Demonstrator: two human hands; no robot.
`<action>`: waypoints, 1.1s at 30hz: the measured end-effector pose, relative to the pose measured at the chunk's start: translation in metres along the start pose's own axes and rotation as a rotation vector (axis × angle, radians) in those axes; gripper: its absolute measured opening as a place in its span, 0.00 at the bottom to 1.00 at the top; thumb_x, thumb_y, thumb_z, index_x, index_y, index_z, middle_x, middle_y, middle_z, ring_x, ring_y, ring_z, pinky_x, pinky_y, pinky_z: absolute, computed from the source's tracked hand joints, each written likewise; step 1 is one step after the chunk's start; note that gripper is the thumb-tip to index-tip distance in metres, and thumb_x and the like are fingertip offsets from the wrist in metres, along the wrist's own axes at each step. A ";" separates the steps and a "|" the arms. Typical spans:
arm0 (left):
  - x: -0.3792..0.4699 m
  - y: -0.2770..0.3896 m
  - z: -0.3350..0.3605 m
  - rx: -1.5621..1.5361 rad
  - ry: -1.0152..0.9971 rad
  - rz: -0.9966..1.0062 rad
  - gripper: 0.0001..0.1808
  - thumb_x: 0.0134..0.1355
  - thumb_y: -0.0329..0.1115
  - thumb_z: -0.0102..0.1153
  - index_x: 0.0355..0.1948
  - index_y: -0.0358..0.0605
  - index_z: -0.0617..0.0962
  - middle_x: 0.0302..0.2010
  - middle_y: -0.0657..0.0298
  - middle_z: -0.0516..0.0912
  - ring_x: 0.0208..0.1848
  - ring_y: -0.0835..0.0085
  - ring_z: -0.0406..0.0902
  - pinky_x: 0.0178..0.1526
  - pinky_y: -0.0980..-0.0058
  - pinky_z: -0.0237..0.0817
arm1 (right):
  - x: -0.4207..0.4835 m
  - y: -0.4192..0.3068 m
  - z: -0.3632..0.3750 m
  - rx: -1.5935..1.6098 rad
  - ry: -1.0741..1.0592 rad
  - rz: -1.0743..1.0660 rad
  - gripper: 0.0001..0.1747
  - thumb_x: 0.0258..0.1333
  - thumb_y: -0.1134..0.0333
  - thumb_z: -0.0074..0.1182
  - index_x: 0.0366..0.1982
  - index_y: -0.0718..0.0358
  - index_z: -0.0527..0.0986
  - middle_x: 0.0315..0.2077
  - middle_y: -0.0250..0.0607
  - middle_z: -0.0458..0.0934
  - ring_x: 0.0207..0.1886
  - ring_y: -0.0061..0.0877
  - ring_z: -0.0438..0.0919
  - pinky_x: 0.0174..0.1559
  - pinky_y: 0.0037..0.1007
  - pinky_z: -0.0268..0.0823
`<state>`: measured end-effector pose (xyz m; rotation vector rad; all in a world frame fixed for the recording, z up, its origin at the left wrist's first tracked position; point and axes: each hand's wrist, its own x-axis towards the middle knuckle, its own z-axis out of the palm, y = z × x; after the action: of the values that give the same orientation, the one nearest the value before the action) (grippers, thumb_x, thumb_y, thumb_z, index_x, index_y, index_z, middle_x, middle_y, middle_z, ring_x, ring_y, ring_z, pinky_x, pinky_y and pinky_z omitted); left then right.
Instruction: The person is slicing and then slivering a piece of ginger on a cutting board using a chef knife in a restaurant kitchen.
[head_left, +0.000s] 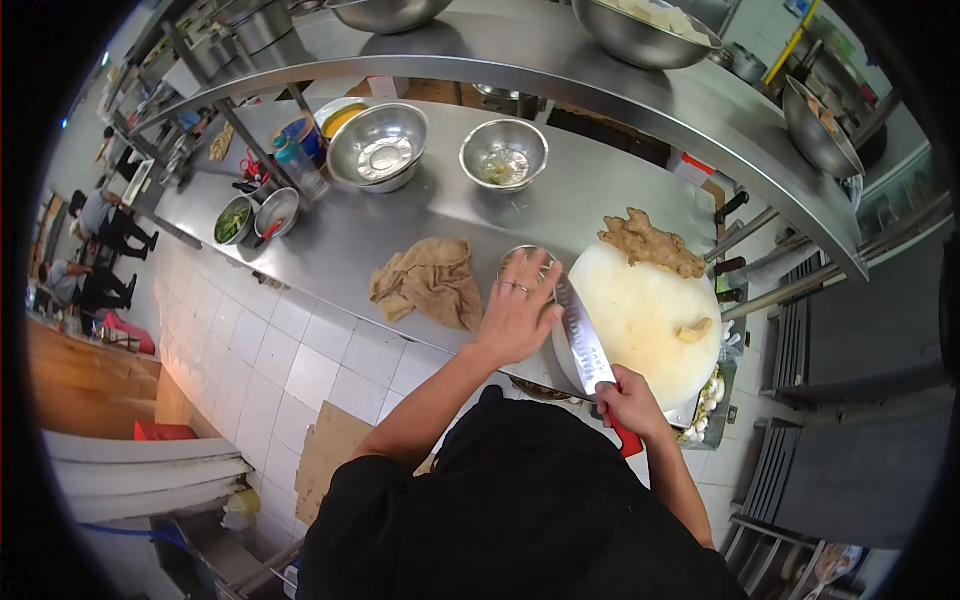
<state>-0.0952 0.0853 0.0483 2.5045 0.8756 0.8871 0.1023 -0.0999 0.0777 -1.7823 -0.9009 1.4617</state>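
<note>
My right hand (628, 401) is closed around the red handle of a large chef's knife (585, 337), its dimpled blade lying along the left edge of a round white cutting board (637, 330). Over a small metal bowl (514, 256) left of the board is my left hand (519, 311), fingers spread and slightly blurred, a ring on one finger; it hides most of the bowl. A large knobby ginger root (652, 244) rests at the board's far edge, and a cut ginger piece (696, 330) lies at its right. A crumpled brown cloth (431, 281) is left of my left hand.
Metal mixing bowls (379, 146) (504, 154), a spray bottle (300, 166) and a bowl of greens (234, 221) stand on the steel table (360, 225). A steel shelf (525, 71) spans above, holding bowls. Several knives (731, 206) are at the right edge. Other people (105, 217) stand far left.
</note>
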 end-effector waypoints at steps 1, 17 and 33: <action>0.001 0.000 0.005 -0.011 -0.012 0.012 0.34 0.68 0.45 0.57 0.73 0.44 0.70 0.76 0.47 0.62 0.79 0.41 0.50 0.72 0.41 0.52 | 0.002 -0.001 0.001 0.010 -0.022 0.003 0.08 0.67 0.70 0.52 0.40 0.69 0.74 0.21 0.37 0.77 0.19 0.22 0.76 0.24 0.28 0.71; 0.078 -0.020 0.040 -0.227 0.014 -0.003 0.26 0.60 0.32 0.65 0.61 0.43 0.78 0.58 0.50 0.81 0.59 0.50 0.77 0.63 0.51 0.62 | -0.064 0.006 0.020 0.133 0.227 0.199 0.09 0.69 0.67 0.54 0.36 0.66 0.74 0.22 0.35 0.77 0.22 0.20 0.76 0.26 0.25 0.70; 0.134 0.169 0.193 -0.072 -0.747 0.303 0.39 0.64 0.38 0.60 0.76 0.48 0.64 0.62 0.40 0.74 0.63 0.46 0.72 0.65 0.53 0.66 | -0.151 0.072 -0.029 0.316 0.969 0.171 0.07 0.68 0.69 0.54 0.40 0.67 0.75 0.20 0.36 0.76 0.18 0.21 0.75 0.22 0.27 0.69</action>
<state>0.1874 0.0241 0.0474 2.6186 0.2186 0.0067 0.1166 -0.2674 0.1038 -2.0037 -0.0175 0.6009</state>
